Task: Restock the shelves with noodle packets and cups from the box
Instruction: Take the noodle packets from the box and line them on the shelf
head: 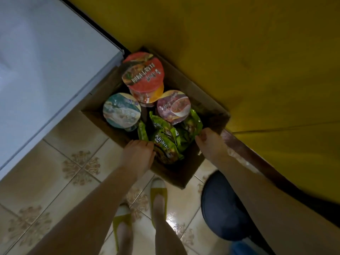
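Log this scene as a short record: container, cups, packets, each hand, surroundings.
container: open cardboard box on the tiled floor
cups: red-lidded cup, teal-lidded cup, purple-lidded cup, all lid up in the box
packets: green packets heaped at the box's near side
left hand: fingers on the packets, grip unclear
right hand: fingertips at the packets' right edge, grip unclear
surroundings: white appliance to the left of the box

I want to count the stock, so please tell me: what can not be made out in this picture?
Head view only.
Bottom of the box: covered by cups and green packets, so no full count.
Fingertips of left hand and right hand: turned away, grip unclear.
Print on the lids: blurred.
The shelves: not recognisable here.
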Demonstrator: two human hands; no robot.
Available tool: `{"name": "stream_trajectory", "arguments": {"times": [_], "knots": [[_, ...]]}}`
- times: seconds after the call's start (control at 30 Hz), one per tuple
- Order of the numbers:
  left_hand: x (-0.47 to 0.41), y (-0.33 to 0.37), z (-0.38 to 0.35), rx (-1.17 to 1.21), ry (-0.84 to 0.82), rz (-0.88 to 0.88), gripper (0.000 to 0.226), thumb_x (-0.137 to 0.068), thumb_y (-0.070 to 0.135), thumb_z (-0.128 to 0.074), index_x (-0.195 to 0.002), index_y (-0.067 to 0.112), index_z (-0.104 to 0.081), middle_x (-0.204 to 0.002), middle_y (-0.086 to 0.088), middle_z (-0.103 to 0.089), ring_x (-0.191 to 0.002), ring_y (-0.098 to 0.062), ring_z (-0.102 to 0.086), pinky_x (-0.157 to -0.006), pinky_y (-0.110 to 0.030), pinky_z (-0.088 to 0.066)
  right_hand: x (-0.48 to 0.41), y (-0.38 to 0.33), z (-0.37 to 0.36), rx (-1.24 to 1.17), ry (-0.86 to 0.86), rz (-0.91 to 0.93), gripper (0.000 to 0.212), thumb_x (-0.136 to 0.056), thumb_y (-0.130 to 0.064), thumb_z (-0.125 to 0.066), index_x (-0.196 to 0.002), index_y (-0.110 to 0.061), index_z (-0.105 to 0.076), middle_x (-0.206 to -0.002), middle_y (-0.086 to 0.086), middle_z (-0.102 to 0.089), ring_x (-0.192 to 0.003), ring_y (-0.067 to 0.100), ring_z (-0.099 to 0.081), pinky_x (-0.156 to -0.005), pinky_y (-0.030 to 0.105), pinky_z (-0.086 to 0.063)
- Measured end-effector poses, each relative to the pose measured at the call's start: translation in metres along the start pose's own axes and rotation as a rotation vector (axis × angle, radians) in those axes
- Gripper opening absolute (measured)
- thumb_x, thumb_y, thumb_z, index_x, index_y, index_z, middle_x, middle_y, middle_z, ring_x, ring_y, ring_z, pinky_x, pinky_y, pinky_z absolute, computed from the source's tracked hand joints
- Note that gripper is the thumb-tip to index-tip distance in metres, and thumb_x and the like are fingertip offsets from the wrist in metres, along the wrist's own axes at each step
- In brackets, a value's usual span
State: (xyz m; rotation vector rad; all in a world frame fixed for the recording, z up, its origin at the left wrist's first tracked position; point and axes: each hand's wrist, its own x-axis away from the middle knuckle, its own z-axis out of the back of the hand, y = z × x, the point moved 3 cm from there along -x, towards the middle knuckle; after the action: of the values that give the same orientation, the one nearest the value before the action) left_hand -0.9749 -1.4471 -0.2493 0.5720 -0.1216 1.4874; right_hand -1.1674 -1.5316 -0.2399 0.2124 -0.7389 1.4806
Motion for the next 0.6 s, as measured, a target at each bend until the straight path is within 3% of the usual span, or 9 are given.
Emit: {"name": "stream_trajectory", "arguments": {"times": [0.07, 0.13, 0.27, 0.43, 0.6], "knots": [[-0.022, -0.003, -0.026, -0.095, -0.011, -0.003, 0.029, -0.096, 0.03, -0.041, -0.111, 0.01, -0.055, -0.107, -0.008, -0.062, -0.102, -0.026, -0.058, -0.09, -0.034, -0.042, -0.013, 0.007, -0.028, -0.027, -0.043, -0.007, 0.03, -0.093, -0.026, -0.051, -0.11, -0.002, -0.052, -0.107, 0.019, -0.062, -0.101, 0.034, -0.058, -0.077, 0.035, -0.045], [-0.039, -0.005, -0.049, -0.143, -0.029, -0.019, 0.03, -0.098, 0.032, -0.035, -0.114, 0.012, -0.051, -0.112, -0.006, -0.059, -0.105, -0.022, -0.056, -0.09, -0.031, -0.041, -0.025, 0.013, -0.055, -0.083, -0.086, 0.006, 0.035, -0.091, -0.027, -0.054, -0.117, -0.003, -0.05, -0.111, 0.017, -0.063, -0.103, 0.033, -0.059, -0.084, 0.038, -0.05], [-0.068, -0.009, -0.091, -0.172, -0.079, -0.023, 0.032, -0.096, 0.034, -0.039, -0.117, 0.01, -0.047, -0.111, -0.008, -0.059, -0.103, -0.024, -0.057, -0.083, -0.032, -0.044, -0.045, 0.021, -0.095, -0.072, -0.173, 0.067, 0.051, -0.087, -0.03, -0.06, -0.129, -0.007, -0.041, -0.124, 0.016, -0.054, -0.114, 0.032, -0.053, -0.091, 0.039, -0.047], [-0.102, -0.013, -0.125, -0.186, -0.235, 0.075, 0.064, -0.091, 0.043, -0.049, -0.134, 0.0, -0.029, -0.119, -0.015, -0.055, -0.109, -0.029, -0.056, -0.082, -0.036, -0.048, -0.069, 0.021, -0.117, -0.039, -0.118, 0.136, 0.066, -0.086, -0.034, -0.061, -0.139, -0.01, -0.03, -0.136, 0.014, -0.042, -0.124, 0.03, -0.044, -0.097, 0.041, -0.043], [-0.115, -0.014, -0.145, -0.008, -0.352, 0.101, 0.034, -0.094, 0.032, -0.05, -0.112, 0.002, -0.051, -0.112, -0.015, -0.059, -0.103, -0.031, -0.058, -0.074, -0.035, -0.045, -0.082, 0.007, -0.12, -0.035, 0.07, 0.296, 0.043, -0.092, -0.031, -0.053, -0.129, -0.01, -0.046, -0.119, 0.015, -0.056, -0.11, 0.033, -0.053, -0.081, 0.04, -0.047]]}}
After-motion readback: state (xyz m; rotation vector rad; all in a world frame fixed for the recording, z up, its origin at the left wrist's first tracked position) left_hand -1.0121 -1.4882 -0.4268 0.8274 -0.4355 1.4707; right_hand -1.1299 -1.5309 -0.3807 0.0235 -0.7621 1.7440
